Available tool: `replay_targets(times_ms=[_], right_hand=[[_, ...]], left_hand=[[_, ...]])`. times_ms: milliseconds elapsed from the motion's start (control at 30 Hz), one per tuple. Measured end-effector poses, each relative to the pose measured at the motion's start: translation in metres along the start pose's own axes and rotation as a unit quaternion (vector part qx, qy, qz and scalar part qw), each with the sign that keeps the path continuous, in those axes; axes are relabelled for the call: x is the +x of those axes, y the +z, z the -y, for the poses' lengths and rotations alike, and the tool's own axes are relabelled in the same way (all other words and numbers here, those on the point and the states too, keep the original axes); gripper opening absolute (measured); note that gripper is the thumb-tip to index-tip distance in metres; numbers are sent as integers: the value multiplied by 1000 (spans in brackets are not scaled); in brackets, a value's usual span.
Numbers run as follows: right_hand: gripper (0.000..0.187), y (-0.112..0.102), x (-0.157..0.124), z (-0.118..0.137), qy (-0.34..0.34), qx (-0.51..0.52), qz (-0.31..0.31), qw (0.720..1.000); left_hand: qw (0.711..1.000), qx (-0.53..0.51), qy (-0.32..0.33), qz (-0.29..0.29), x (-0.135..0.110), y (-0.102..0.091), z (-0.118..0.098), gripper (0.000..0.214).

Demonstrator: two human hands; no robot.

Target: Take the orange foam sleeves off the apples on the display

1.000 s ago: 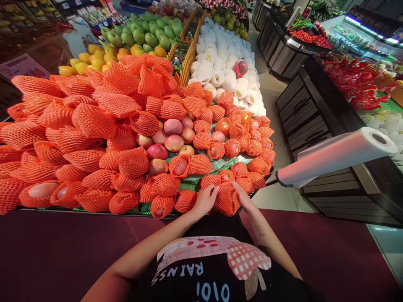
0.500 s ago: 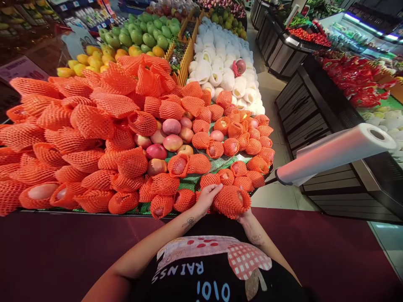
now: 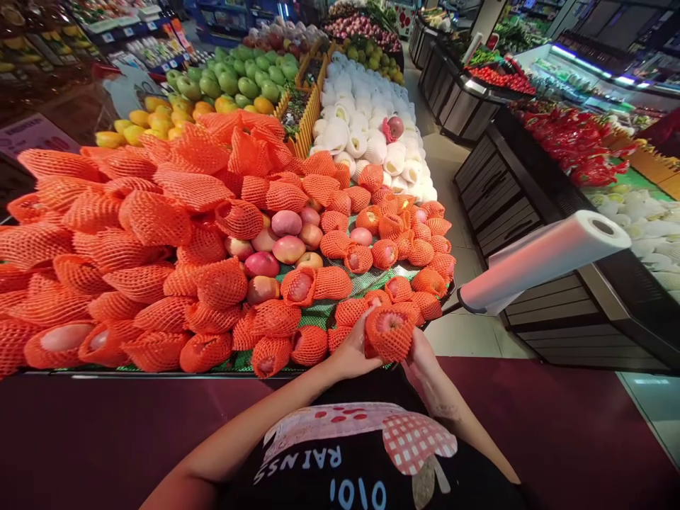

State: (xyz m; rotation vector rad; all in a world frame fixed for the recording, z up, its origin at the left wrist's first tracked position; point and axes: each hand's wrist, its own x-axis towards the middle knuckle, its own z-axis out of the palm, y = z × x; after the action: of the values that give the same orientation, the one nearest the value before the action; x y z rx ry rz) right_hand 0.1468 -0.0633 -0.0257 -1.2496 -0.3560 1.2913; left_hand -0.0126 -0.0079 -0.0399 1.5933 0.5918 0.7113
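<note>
At left I see many fruits (image 3: pixel 154 216) already netted in orange; then some bare apples (image 3: pixel 288 249) without it; over the green mat (image 3: pixel 321 315), the left hand (image 3: pixel 353 356) curls around one apple (image 3: pixel 392 327), netted but top uncovered; the right hand (image 3: pixel 421 352) cups its other side.

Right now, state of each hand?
Left hand: closed on the orange-netted fruit, from its left side.
Right hand: closed on the same fruit, from its right side; fingertips mostly hidden.
</note>
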Motion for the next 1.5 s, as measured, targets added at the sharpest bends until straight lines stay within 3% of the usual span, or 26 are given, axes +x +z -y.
replay_targets(times_ms=[133, 333, 467, 567, 667, 733, 867, 967, 1067, 1200, 1367, 1433, 1500], right_hand=[[41, 5, -5, 0, 6, -7, 7, 1000], [41, 2, -11, -12, -58, -63, -39, 996], [45, -3, -13, -21, -107, -114, -108, 982], [47, 2, -22, -17, -140, -166, -93, 972], [51, 12, -33, -6, -194, -249, -96, 944], [50, 19, -38, 0, -223, -279, -101, 929], [48, 32, -34, 3, -225, -205, -92, 948], [51, 38, -23, 1, -182, -158, -65, 968], [52, 34, -12, 3, -148, -192, -13, 970], [43, 19, -4, 15, -146, -288, 41, 945], [38, 10, -18, 40, -194, -328, -25, 924], [39, 10, -28, 48, -215, -334, 0, 918], [51, 13, -35, 52, -235, -372, 52, 896]], left_hand=[[997, -66, -28, -4, -2, 5, 1, 117], [994, -81, -65, 22, -6, 2, -7, 121], [995, -81, -32, 42, -7, 1, -12, 120], [994, -103, -27, 19, -8, 3, -7, 120], [985, -149, -82, -20, -9, 6, 0, 109], [974, -182, -135, -16, -10, 5, 1, 97], [953, -234, -190, 7, -13, 1, -7, 82], [953, -243, -173, -49, -12, -1, -12, 82], [953, -238, -149, -116, -9, -1, -13, 84], [957, -228, -144, -111, -9, -2, -13, 82], [970, -169, -120, -127, -11, 3, -9, 87], [972, -161, -103, -133, -11, 5, -7, 93], [974, -167, -83, -133, -9, 5, -6, 97]])
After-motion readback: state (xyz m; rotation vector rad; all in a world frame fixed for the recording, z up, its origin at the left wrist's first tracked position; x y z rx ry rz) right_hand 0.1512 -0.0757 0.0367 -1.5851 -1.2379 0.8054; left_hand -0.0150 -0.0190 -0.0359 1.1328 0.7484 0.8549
